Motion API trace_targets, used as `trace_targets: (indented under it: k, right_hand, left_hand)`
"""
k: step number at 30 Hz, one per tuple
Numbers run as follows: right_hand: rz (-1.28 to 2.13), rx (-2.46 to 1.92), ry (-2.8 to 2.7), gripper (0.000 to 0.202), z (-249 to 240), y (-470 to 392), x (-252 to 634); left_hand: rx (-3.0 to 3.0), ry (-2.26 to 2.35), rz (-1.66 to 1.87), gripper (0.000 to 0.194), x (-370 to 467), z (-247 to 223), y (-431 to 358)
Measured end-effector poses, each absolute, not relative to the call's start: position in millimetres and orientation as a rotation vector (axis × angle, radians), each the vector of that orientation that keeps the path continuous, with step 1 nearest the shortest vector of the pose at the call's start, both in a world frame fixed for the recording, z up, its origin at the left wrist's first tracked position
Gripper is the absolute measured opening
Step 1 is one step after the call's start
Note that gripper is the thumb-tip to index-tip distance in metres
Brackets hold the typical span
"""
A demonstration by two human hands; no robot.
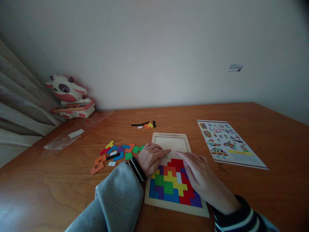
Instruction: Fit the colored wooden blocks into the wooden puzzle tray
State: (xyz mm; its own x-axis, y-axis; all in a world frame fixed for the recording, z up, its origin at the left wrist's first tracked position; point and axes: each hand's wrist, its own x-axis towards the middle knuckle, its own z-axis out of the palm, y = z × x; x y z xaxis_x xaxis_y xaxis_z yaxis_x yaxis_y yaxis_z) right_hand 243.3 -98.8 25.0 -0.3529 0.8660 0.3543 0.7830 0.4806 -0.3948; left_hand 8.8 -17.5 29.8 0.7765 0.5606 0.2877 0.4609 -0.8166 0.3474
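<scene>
A wooden puzzle board (170,135) lies on the table, its lower part filled with coloured pieces such as a green one (168,187) and a yellow one (180,186). My left hand (151,158) rests over the board's left side, its index finger stretched out to the bare upper area and the other fingers curled. On the right side, my right hand (199,172) reaches over the red pieces (177,164), index finger extended toward the left fingertip. The two fingertips are a little apart. Neither hand shows a piece held.
Loose pieces (118,155) lie left of the board, and a few more (149,125) behind it. A printed sheet (231,145) is at the right. A clear plastic bag (60,138) and a cow toy (70,96) stand at the left, near a curtain (19,103).
</scene>
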Motion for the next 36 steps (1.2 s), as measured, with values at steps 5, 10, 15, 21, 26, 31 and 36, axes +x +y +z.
trace_targets:
  k: [5, 10, 15, 21, 26, 31, 36]
  right_hand:
    - [0.213, -1.371, -2.280, 0.047, 23, -98, 240]
    - [0.210, -1.378, -2.331, 0.047, 26, -95, 230]
    - [0.070, -1.514, -2.269, 0.048, 22, -93, 244]
    - [-0.107, -1.640, -2.180, 0.037, 22, -95, 264]
    - [-0.046, -1.626, -2.231, 0.035, 30, -101, 259]
    - [-0.007, -1.644, -2.236, 0.037, 27, -115, 254]
    - [0.011, -1.587, -2.240, 0.039, 30, -118, 257]
  left_hand:
    - [2.732, 0.755, 0.586, 0.054, 13, 31, -21]
    - [2.727, 0.731, 0.690, 0.043, 12, 34, -20]
    - [2.718, 0.601, 0.663, 0.041, 10, 33, -19]
    - [2.760, 0.384, 0.392, 0.049, 17, 34, -23]
    - [2.752, 0.353, 0.346, 0.050, 24, 35, -28]
    - [2.763, 0.328, 0.368, 0.049, 24, 33, -26]
    - [2.769, 0.310, 0.415, 0.048, 24, 31, -26]
